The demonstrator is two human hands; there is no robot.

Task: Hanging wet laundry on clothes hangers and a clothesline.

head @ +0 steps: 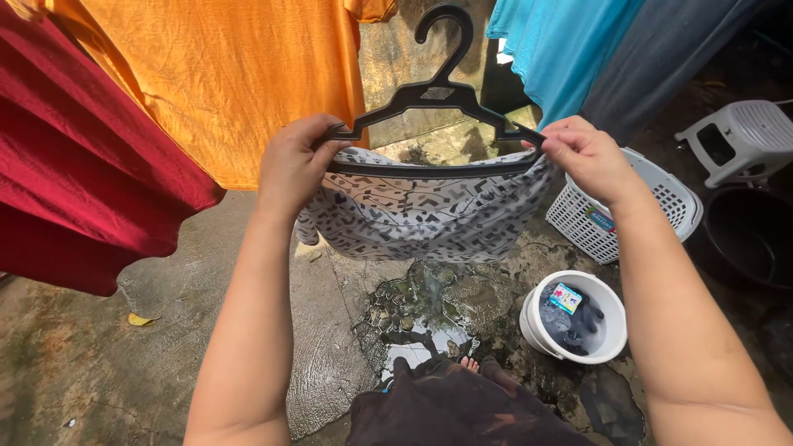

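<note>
Head cam: black hanger [438, 92] is up in front of me w/ a grey patterned cloth [417, 216] draped over its bottom bar. My left hand [295, 161] is clenched on the hanger's 9 o'clock end plus the cloth, my right hand [585, 155] pinches the 3 o'clock end. Orange shirt [223, 74] hangs at 10, red one [74, 157] at 9, blue one [557, 45] at 1. White basket [661, 198] at 3, white bucket [607, 347] w/ wet clothes at 5, over wet concrete [165, 347].
</note>
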